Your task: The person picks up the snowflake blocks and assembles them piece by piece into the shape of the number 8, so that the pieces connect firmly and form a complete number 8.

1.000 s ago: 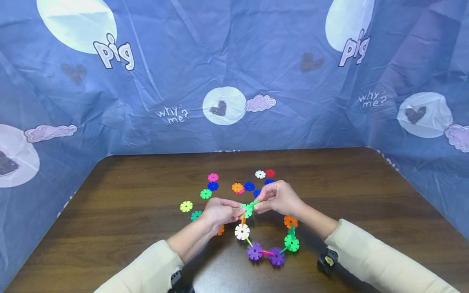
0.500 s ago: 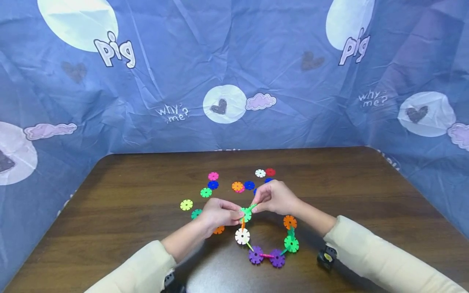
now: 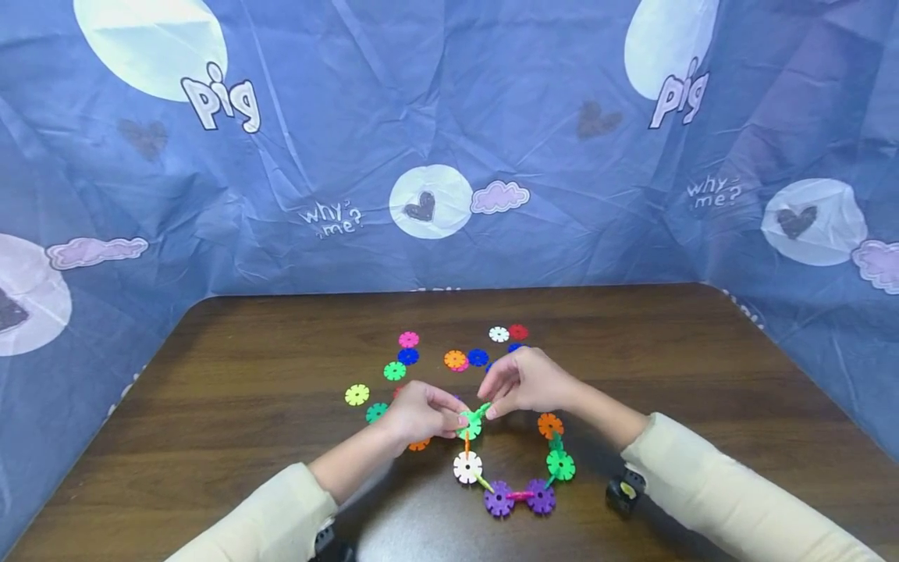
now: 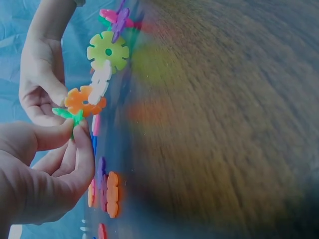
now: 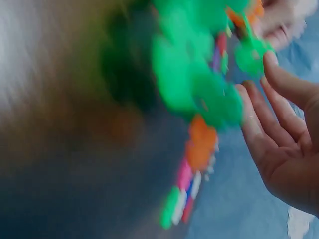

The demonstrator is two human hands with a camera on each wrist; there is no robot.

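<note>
A chain of notched plastic discs curves between my hands. My left hand point(image 3: 421, 414) pinches its upper-left green disc point(image 3: 470, 426) between thumb and fingers. A second green disc point(image 3: 481, 410) is joined there and points up to the right. My right hand point(image 3: 530, 382) is beside this one, fingers spread apart from the thumb, whose tip is at the disc; touching or not, I cannot tell. Below hang an orange disc point(image 4: 82, 101), a white disc point(image 3: 467, 467) and two purple discs point(image 3: 499, 499). The chain's right end has a green disc point(image 3: 560, 465) and an orange disc point(image 3: 551, 426).
Loose discs lie flat on the brown table point(image 3: 246, 421) behind and left of the hands, among them a yellow disc point(image 3: 357, 395), a pink disc point(image 3: 409, 339), a white disc point(image 3: 499, 334) and a red disc point(image 3: 518, 332). A blue printed cloth point(image 3: 337, 140) surrounds the table.
My right fingers have parted from the green disc they pinched. The held part of the chain has come down, and its purple discs have shifted slightly right and nearer.
</note>
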